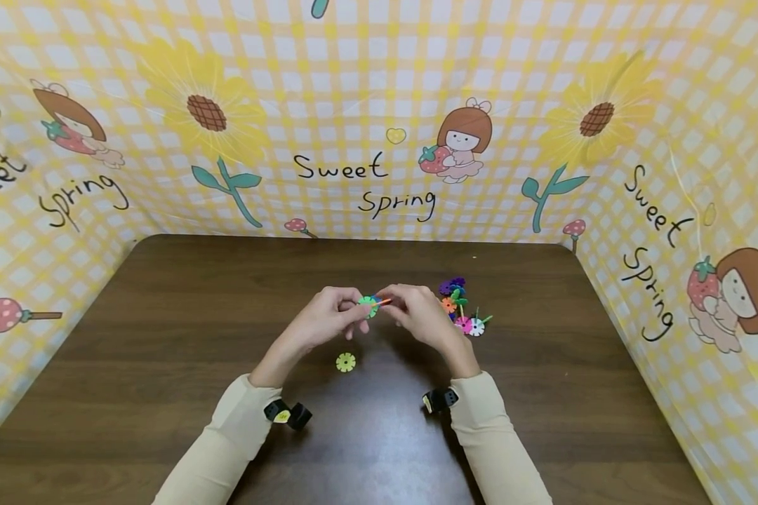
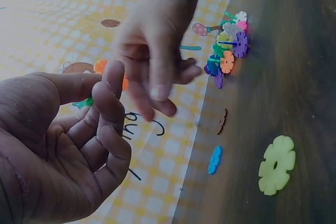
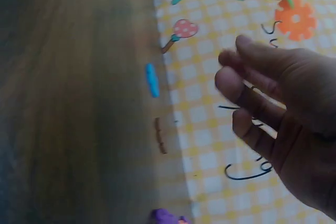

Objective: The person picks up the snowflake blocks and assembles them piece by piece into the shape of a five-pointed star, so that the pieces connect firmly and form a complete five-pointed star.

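The table (image 1: 133, 365) has dark brown wood grain and rounded far corners. Behind the table, and also at its left and right sides, hangs a yellow and white checked cloth (image 1: 354, 84), printed with sunflowers (image 1: 205, 112), cartoon figures (image 1: 462, 140) and the words "Sweet Spring" (image 1: 341, 167). On the table's near part lies a pale shine (image 1: 382, 414).

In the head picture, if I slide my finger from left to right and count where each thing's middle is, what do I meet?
The left hand → a pale yellow-green, flower-shaped plastic disc → a bright green, notched plastic disc → the right hand → a pile of colourful plastic flower pieces.
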Demonstrator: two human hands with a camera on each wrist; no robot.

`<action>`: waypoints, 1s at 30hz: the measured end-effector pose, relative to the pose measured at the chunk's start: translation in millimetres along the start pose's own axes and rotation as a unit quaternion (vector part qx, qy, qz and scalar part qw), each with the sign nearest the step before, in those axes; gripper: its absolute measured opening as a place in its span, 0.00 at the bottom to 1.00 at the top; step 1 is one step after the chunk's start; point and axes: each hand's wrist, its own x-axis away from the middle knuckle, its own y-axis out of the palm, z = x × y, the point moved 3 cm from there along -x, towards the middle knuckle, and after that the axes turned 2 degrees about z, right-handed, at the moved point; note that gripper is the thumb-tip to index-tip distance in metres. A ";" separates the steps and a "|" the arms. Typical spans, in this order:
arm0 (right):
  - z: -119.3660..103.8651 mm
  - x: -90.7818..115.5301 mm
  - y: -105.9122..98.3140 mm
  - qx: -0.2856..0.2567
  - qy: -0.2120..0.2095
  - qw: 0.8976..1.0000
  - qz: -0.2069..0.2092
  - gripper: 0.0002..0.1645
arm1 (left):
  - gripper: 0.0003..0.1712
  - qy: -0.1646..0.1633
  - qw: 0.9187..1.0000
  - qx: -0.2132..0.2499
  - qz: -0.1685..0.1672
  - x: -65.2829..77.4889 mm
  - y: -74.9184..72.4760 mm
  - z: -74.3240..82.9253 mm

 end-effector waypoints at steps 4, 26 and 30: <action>14.2 1.7 3.5 0.046 0.041 0.998 0.012 0.19 | 0.10 0.000 1.000 0.002 0.002 -0.8 -0.8 -0.6; 36.3 8.5 17.0 0.139 0.139 0.979 -0.055 0.24 | 0.09 -0.026 0.999 0.016 -0.013 1.5 -5.1 -0.4; 35.8 8.9 18.7 0.137 0.140 0.979 -0.056 0.17 | 0.09 -0.026 0.999 0.016 -0.019 0.9 -5.2 -1.3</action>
